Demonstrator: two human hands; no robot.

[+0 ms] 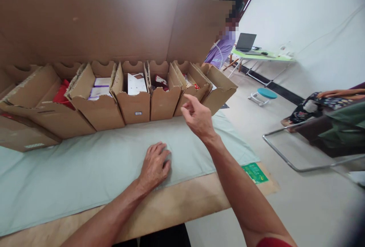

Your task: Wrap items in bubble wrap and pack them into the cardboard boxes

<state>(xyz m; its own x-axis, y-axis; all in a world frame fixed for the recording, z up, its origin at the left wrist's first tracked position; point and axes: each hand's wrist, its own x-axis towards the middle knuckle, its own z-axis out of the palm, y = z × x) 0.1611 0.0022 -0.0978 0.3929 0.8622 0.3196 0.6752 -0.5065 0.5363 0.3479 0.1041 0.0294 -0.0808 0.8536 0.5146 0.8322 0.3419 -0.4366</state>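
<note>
My left hand (155, 165) rests on the pale green cloth (85, 167) that covers the wooden table (182, 205), its fingers curled down and nothing in it. My right hand (198, 117) is raised above the cloth with loosely bent fingers, reaching toward the row of open cardboard bins (134, 106) and holding nothing. It is nearest the right-hand bins (196, 91). The bins hold small white, purple and red packs (99, 87).
A tall cardboard flap (114, 18) stands behind the bins. A green card (254, 172) lies at the table's right corner. Another person (224, 45) sits beyond, near a table with a laptop (245, 42). A small stool (264, 95) and a metal-framed chair (316, 133) stand at right.
</note>
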